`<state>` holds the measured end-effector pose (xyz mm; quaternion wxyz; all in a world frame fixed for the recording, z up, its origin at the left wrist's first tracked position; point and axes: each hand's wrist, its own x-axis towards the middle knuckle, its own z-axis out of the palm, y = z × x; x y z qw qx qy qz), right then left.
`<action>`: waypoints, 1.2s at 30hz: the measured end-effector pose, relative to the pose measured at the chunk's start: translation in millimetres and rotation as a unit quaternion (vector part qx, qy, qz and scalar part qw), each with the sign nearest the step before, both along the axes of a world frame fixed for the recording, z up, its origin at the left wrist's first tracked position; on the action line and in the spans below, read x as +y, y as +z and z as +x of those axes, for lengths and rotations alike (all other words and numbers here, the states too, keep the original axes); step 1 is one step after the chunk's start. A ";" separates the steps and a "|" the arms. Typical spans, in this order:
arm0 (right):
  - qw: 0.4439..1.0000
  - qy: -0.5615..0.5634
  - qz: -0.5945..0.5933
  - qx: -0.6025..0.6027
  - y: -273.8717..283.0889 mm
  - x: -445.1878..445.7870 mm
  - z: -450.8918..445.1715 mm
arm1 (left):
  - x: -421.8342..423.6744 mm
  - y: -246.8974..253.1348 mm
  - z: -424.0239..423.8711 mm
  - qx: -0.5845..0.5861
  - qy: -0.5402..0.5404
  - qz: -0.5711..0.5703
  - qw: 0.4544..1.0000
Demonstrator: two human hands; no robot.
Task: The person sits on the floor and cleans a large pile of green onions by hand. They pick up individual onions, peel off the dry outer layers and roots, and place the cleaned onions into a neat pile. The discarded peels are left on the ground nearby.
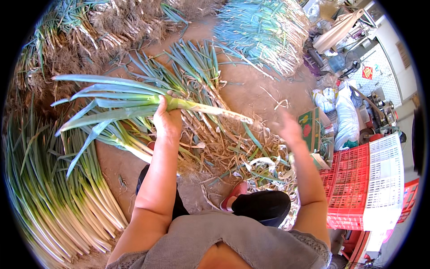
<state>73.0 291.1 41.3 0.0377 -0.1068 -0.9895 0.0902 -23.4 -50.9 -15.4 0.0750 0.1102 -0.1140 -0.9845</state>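
My left hand [168,120] is closed around a large Welsh onion [215,109] where its leaves meet the shaft. The blue-green leaves fan out to the left, and the pale shaft points right, ending in roots. Beyond that root end is my right hand [288,129], blurred and apart from the onion, so its fingers cannot be made out. Untrimmed onions [198,72] with dry brown skins lie on the ground under and behind the held one. Below my left hand rests another onion [134,148] with a pale shaft. Peeled skins and leaf scraps [265,164] litter the ground near my right forearm.
Clean onions [63,201] lie in a row at left. Rooty bundles [111,30] fill the far left, and a big onion pile [262,33] stands at the back. A cardboard box [310,131], stacked red crates [349,181] and a white crate [384,178] line the right.
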 end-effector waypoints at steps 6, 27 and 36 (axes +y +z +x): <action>0.961 0.256 -0.106 -0.015 8.4 -189.4 -66.1 | 22.0 -4.4 10.1 0.100 -0.140 -0.005 0.985; 0.797 0.239 -0.515 0.206 -18.7 -232.4 -61.5 | 1.4 5.0 8.6 0.196 -0.089 0.071 0.974; 0.825 0.387 -0.283 0.300 -18.5 -219.5 -34.1 | -13.8 14.3 4.7 0.008 -0.007 0.081 0.997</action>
